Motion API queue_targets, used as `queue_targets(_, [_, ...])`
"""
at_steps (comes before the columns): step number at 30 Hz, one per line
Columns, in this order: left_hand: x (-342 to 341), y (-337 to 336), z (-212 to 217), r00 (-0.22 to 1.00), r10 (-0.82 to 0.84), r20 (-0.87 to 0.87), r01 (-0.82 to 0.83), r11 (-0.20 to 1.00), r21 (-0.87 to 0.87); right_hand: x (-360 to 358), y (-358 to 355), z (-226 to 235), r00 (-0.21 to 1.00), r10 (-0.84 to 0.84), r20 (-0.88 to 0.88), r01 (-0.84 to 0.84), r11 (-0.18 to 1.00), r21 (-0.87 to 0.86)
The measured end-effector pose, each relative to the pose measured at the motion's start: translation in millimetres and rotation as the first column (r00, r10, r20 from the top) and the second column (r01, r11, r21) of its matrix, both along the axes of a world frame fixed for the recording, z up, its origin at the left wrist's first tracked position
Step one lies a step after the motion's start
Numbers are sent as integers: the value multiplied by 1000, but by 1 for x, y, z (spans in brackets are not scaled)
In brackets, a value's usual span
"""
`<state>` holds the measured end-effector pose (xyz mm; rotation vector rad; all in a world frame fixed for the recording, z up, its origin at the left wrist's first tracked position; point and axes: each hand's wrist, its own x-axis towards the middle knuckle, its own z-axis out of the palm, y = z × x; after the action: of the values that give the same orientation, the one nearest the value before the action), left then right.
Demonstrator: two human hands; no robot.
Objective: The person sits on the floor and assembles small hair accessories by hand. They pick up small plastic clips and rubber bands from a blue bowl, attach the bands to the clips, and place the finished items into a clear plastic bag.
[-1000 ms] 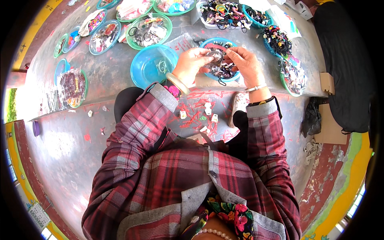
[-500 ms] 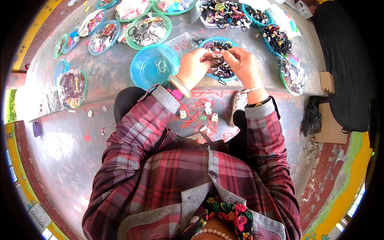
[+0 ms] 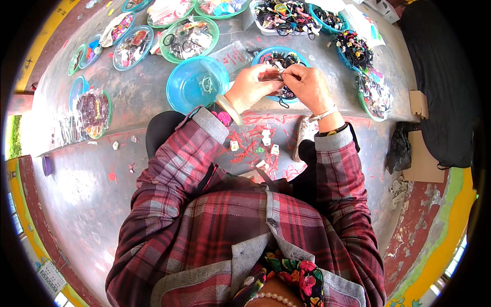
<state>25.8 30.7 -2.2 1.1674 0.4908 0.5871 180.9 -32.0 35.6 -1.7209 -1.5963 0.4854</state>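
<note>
A small item (image 3: 281, 75) is mostly hidden by left hand (image 3: 247, 90) and right hand (image 3: 311, 89) pinching it over a blue bowl (image 3: 259, 56).

the hands (image 3: 309, 89) mostly hide the small item (image 3: 281, 75) between them.

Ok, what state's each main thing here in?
Left hand: curled, gripping small item
Right hand: pinching same item
Small item: mostly hidden
Large blue basin: open, pale looped piece inside
Blue bowl beneath hands: filled, dark loops
White tray: heaped
Black bag: crumpled

Unreadable red print (image 3: 237, 56) on plastic (image 3: 226, 54)
</note>
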Motion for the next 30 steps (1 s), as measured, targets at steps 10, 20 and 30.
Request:
queue_targets(10, [-3,4,1,999,-43,-31,40,995,-95,3,-2,6,983,119,137,-132,987,88])
queue_targets(20, [-6,5,7,901,-110,-419,91,994,-65,-7,-4,-1,948,200,249,-209,978,12])
queue_targets(30, [-12,15,6,895,-32,-446,142,966,217,-3,-4,1,933,165,321,-162,986,-37])
